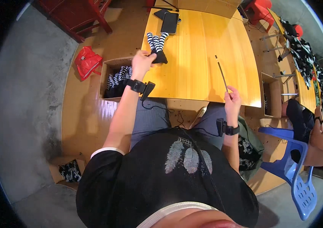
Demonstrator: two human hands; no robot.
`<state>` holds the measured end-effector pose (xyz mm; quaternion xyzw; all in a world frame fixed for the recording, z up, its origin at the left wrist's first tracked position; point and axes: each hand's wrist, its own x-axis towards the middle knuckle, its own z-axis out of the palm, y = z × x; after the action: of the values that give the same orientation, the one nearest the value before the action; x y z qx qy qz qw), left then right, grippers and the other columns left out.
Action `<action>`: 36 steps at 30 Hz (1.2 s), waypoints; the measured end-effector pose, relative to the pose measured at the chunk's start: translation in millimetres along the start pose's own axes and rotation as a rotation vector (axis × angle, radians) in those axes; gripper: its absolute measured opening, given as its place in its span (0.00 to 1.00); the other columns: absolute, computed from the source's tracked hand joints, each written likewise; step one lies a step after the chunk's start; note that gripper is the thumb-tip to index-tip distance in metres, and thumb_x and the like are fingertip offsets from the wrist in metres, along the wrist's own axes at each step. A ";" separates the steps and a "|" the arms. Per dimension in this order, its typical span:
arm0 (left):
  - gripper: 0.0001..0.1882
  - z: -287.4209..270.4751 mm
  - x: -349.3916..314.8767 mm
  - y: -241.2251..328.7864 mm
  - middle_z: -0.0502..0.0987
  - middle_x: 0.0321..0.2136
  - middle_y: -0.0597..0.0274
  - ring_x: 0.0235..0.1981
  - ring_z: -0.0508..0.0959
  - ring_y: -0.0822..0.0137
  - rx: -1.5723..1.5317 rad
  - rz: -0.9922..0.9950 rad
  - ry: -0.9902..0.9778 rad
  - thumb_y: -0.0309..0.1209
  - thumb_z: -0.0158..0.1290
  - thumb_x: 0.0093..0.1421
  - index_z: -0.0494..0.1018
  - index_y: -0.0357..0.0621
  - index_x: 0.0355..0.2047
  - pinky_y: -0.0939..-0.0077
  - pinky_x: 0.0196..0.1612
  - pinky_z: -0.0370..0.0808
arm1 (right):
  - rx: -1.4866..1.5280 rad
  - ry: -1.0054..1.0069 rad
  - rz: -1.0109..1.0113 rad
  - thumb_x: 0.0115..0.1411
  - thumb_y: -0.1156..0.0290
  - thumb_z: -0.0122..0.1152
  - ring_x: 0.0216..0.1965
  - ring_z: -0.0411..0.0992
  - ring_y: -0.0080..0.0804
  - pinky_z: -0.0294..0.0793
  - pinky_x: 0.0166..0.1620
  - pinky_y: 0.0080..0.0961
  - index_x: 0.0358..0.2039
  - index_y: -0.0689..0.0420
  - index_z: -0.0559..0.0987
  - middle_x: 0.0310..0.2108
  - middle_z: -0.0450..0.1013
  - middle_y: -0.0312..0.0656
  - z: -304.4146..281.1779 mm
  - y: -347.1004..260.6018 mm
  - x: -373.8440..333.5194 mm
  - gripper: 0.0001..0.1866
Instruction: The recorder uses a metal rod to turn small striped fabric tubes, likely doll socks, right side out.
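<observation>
Cloth bundle (158, 46) near the left edge of the table (195, 49): seemingly laying it down or making it straight as the step now. Next, maybe calling for holding the soft cloth still and bringing the thin dark stick (221, 72) over to it. Looking black and white, with long stripy parts pointing away and a plain black end on the near side. Touching that black end with the fingers of the left hand (143, 60); not showing clearly whether pinching it or just resting on it. Pinching one end of the stick between the fingers of the right hand (232, 100), well apart from the bundle and pointing the tip away. Seeing a flat black thing (170, 23) right by the stripy ends, and more stripy cloth (117, 80) in a box (117, 63) beside the table.
</observation>
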<state>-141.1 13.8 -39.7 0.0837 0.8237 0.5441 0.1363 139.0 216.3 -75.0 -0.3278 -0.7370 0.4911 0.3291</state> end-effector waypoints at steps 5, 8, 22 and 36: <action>0.30 1.2 15.5 21.8 0.73 0.30 0.46 0.34 0.73 0.51 0.660 0.339 0.287 0.52 0.51 0.45 0.67 0.34 0.34 0.62 0.37 0.71 | -0.148 0.049 -0.086 0.51 0.75 0.53 0.21 0.64 0.19 0.64 0.26 0.16 0.35 0.60 0.73 0.22 0.68 0.35 35.3 -6.0 16.4 0.10; 0.36 23.8 21.2 23.3 0.73 0.34 0.48 0.37 0.74 0.56 0.768 0.178 0.015 0.57 0.54 0.39 0.68 0.34 0.37 0.64 0.35 0.72 | -0.357 0.023 -0.288 0.48 0.75 0.55 0.24 0.67 0.29 0.67 0.29 0.22 0.30 0.61 0.74 0.25 0.70 0.41 49.6 -0.5 17.0 0.08; 0.07 -133.1 71.6 -87.5 0.73 0.19 0.65 0.19 0.70 0.75 -0.371 0.122 0.296 0.25 0.52 0.42 0.72 0.34 0.23 0.80 0.22 0.66 | -0.419 0.028 -0.476 0.50 0.77 0.52 0.28 0.68 0.35 0.68 0.31 0.24 0.27 0.62 0.74 0.26 0.70 0.43 34.1 11.0 12.5 0.04; 0.38 -57.7 74.4 -296.5 0.64 0.47 0.51 0.48 0.64 0.49 0.832 -0.378 -0.063 0.53 0.54 0.42 0.58 0.46 0.49 0.54 0.49 0.62 | -0.226 0.247 -0.057 0.52 0.78 0.52 0.27 0.64 0.16 0.64 0.27 0.12 0.39 0.61 0.73 0.29 0.70 0.35 -41.2 25.6 -23.2 0.12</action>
<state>-226.9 -132.2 -300.7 -0.0039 0.9684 0.1299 0.2130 189.6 226.3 -90.4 -0.3998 -0.7503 0.3514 0.3920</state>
